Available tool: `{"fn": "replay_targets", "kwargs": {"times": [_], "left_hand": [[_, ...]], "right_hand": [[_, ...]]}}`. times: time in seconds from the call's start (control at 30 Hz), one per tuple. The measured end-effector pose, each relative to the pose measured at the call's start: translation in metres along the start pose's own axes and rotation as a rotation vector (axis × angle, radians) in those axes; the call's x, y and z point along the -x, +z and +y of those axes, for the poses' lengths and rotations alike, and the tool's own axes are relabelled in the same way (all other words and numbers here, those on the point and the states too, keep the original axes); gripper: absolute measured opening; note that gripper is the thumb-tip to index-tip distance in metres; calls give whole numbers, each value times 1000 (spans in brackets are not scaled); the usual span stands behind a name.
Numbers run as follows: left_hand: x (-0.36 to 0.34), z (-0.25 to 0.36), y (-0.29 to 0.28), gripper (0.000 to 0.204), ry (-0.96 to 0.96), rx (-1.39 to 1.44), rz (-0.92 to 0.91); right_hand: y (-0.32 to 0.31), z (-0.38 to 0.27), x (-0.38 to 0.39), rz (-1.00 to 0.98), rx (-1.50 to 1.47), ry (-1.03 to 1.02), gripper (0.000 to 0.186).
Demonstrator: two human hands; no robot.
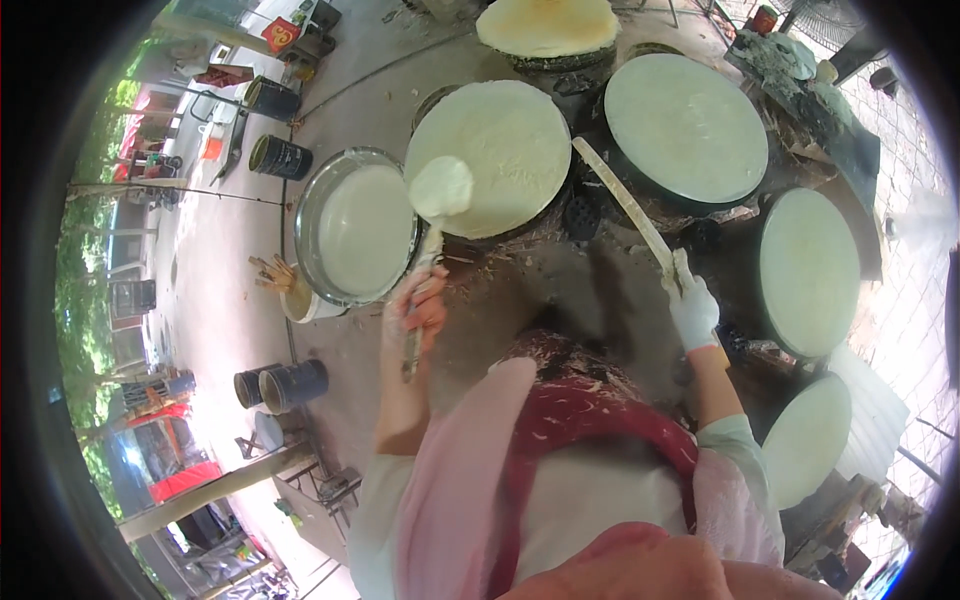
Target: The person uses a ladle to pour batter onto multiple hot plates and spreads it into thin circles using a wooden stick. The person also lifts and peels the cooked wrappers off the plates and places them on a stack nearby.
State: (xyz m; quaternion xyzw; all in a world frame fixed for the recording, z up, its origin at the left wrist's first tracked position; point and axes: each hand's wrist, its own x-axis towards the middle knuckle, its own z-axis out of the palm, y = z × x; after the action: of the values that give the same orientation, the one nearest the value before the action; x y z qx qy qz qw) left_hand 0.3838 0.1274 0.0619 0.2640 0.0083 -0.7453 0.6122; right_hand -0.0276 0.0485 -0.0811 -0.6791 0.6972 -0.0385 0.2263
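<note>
My left hand (418, 305), bare, is wrapped round the handle of a ladle (441, 187). White batter coats the round ladle head, which appears over the left edge of a round griddle (515, 150) covered with a pale layer. Just left of it stands a wide metal basin (306, 262) of white liquid batter (365, 225). In a white glove, my right hand (692, 308) grips the lower end of a long, thin wooden stick (628, 205). The stick slants up and left, its tip near the right edge of that griddle.
More round griddles with pale layers curve round the right: one behind (548, 25), others at the upper right (690, 125), right (810, 270) and lower right (812, 440). A bucket (302, 305) with sticks stands below the basin. Dark drums (280, 155) stand leftward.
</note>
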Motion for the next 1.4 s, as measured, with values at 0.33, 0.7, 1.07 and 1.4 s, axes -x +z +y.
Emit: {"fn": "replay_targets", "kwargs": {"times": [0.33,0.7,1.07,1.4], "left_hand": [[92,84,-58,27,320,338,74],[89,155,-99,35,360,322,1],[72,156,-88,36,535,175,95],[-1,115,-11,28,507,82,344]], "right_hand": [[17,-109,-144,-28,-87,-199,57],[31,-273,-305,32,-381,-488,74],[-112,-385,-228,-235,-862,-296,45],[-269,-380,-453,-109,-186,-611,53]]}}
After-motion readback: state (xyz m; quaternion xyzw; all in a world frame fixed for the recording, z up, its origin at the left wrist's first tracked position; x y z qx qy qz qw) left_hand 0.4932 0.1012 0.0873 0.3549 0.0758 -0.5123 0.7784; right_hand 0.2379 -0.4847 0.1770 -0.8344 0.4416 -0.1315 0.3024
